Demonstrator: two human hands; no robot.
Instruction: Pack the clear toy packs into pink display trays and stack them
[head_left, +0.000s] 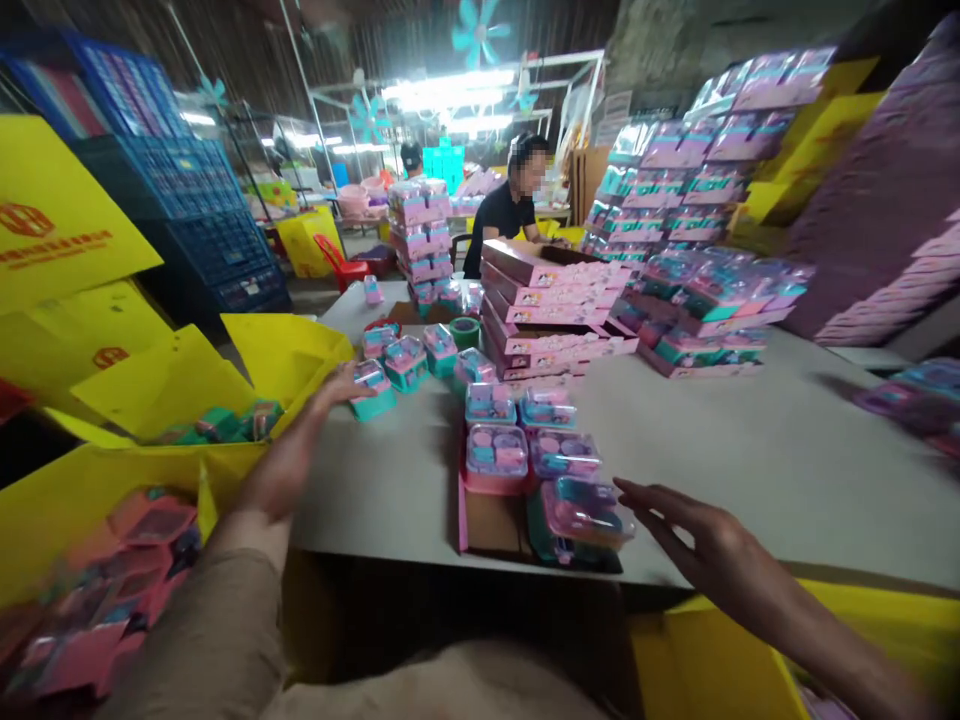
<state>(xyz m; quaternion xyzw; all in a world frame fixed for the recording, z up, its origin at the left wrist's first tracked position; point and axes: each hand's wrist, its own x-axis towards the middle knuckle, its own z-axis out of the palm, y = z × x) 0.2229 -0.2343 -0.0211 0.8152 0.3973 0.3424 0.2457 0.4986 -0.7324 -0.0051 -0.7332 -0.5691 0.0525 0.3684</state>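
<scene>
My left hand (328, 400) reaches far forward and grips the side of a small teal plastic box with a clear lid (373, 392); its fingertips are partly hidden. Nearer to me on the table lies a shallow pink cardboard tray (495, 520) holding several clear-lidded boxes, with bare cardboard at its front left. In its front right corner, a teal box with a clear lid (581, 520) sits tilted. Just right of that box my right hand (686, 520) hovers with fingers stretched out, holding nothing.
More lidded boxes (406, 362) stand beyond my left hand. Stacked pink trays (555, 310) rise mid-table, with filled trays (720, 290) to their right. Yellow cartons (172, 470) flank me on the left, another yellow carton (705, 650) at lower right. A person (502, 215) sits across the table.
</scene>
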